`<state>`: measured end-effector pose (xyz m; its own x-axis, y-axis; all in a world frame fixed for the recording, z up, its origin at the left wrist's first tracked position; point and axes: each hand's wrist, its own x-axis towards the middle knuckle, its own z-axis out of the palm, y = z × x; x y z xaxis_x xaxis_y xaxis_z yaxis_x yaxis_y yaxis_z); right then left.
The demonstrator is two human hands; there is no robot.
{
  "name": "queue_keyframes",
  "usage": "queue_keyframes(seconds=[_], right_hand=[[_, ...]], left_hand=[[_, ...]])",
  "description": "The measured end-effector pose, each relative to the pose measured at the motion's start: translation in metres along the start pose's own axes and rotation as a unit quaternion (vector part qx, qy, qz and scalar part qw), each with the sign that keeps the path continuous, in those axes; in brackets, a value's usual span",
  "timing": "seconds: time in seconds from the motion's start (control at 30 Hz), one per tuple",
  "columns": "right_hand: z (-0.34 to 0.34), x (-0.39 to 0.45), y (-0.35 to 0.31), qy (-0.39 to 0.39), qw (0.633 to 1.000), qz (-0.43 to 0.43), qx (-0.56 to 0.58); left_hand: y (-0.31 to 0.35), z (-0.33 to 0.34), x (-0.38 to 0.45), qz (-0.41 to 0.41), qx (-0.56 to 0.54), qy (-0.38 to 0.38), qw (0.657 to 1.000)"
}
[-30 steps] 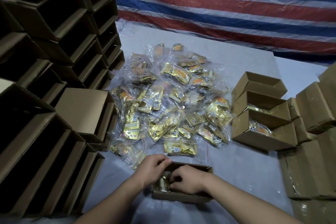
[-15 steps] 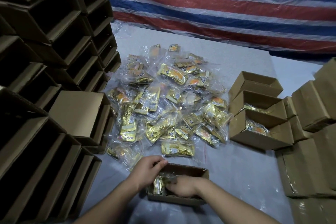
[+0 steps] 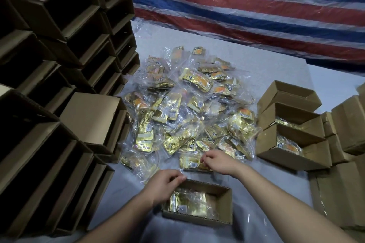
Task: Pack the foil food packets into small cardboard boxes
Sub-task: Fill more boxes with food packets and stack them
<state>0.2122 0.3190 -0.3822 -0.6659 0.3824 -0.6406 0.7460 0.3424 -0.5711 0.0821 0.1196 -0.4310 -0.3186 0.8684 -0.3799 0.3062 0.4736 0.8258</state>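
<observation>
A small open cardboard box [image 3: 197, 218] sits on the grey table close to me, with a foil packet in clear wrap [image 3: 187, 201] lying inside it. My left hand [image 3: 164, 185] grips the box's far left corner, fingers curled over the rim. My right hand [image 3: 219, 162] is beyond the box at the near edge of the pile of foil packets [image 3: 187, 114]. Its curled fingers pinch a gold foil packet [image 3: 189, 162] that lies flat there.
Three open boxes [image 3: 292, 161] holding packets stand in a row at the right, with closed boxes [image 3: 347, 124] stacked beyond them. A tall stack of empty open boxes [image 3: 49, 65] walls off the left side. A striped tarp hangs behind the table.
My right hand has come out of the near box and moved forward to a packet at the pile's edge. My left hand stays at the box's corner.
</observation>
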Motion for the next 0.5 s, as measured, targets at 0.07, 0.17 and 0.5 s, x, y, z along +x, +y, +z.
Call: queue_keyframes(seconds=[0.07,0.17,0.5], right_hand=[[0.013,0.017,0.007,-0.047,0.997,0.009,-0.064],[0.026,0.035,0.012,-0.082,0.991,0.029,-0.1],[0.036,0.055,0.023,0.004,0.977,-0.012,-0.211]], left_hand=[[0.001,0.0,0.001,-0.004,-0.001,0.001,1.0],[0.003,0.0,0.001,-0.005,0.006,0.002,1.0],[0.005,0.0,0.001,-0.02,0.004,0.005,1.0]])
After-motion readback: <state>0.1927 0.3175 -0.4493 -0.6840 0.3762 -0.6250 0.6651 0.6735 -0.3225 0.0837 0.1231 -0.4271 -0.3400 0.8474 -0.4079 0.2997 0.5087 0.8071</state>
